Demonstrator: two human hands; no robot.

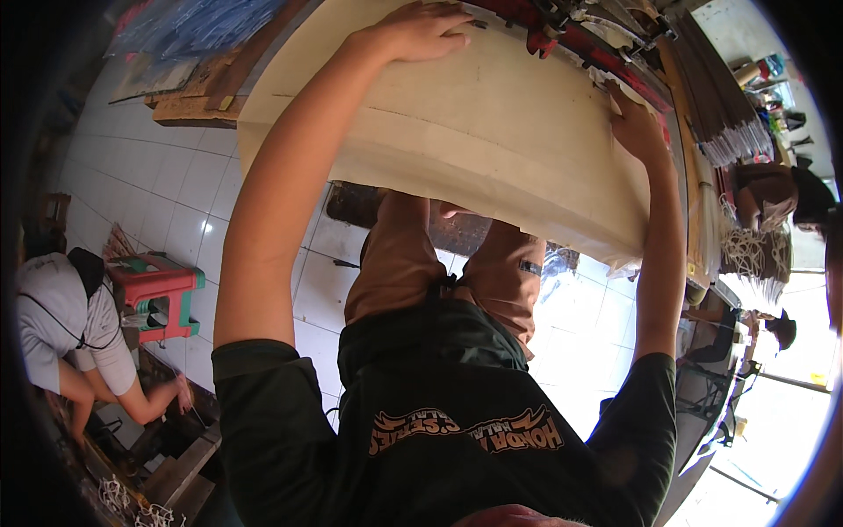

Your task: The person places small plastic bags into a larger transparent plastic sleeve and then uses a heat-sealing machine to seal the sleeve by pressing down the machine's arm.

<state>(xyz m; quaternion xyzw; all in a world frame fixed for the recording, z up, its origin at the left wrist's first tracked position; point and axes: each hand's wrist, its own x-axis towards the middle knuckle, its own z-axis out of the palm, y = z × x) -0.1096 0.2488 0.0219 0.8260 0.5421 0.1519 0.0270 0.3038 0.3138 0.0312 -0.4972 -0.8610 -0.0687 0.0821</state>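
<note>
A broad beige sheet (474,114) covers the work surface before me, and its near edge hangs over my knees. Near its far left part my left hand (421,32) lies with the fingers stretched out over the sheet, a small dark piece close to its fingertips. My right hand (638,130) rests at the sheet's right side, its fingers extended toward a scrap of whitish, crumpled material (601,75) by a red bar (634,81). Neither hand shows anything in its grasp. The far edge of the sheet meets a red machine with metal parts (546,33).
Blue clear plastic bags (189,31) lie on a wooden bench (198,111) at the far left. A red and green stool (162,290) stands near a bent-over person (75,321) at left. Bundles of long strips with white cords (746,241) fill the right, with people beyond.
</note>
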